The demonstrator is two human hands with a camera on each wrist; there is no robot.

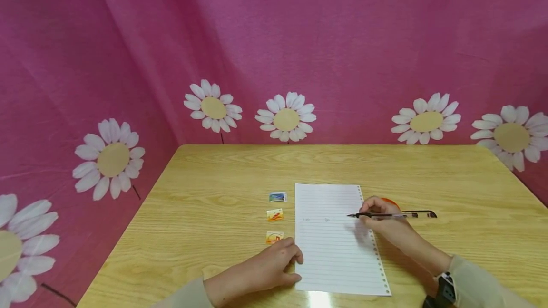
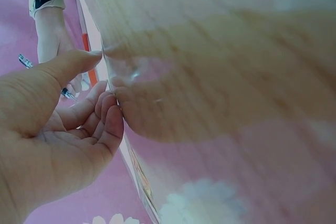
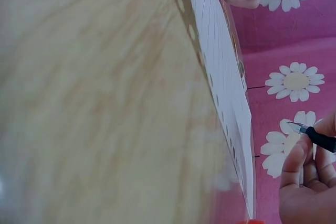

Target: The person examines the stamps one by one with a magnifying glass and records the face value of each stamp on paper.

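One sheet of ruled paper [image 1: 331, 255] lies near the middle of the table [image 1: 205, 222], with one pen [image 1: 398, 215], three stamps [image 1: 276, 215] and two hands around it. The right hand [image 1: 385, 225] grips the pen between thumb and fingers over the sheet's right edge, and the right wrist view shows the nib lifted clear of the surface. The left hand [image 1: 276, 263] grasps nothing: its fingers are loosely bent, resting at the sheet's near left edge.

The paper is white with fine horizontal lines and a row of punched holes down its right side. Two small written entries [image 1: 327, 219] sit on one line in the left half, too tiny to read surely. The pen has a clear barrel, a black grip and a black far end, with its tip pointing left.

The stamps stand in a column just left of the sheet. The farthest is blue and green with a pale border; the other two are yellow-orange with red, and the nearest lies right beside the left hand.

One orange-red object [image 1: 391, 201] is mostly hidden behind the right hand. One black watch [image 1: 446, 289] circles the right wrist. Six daisies [image 1: 286, 120] show on the magenta cloth [image 1: 321, 37] in the head view.
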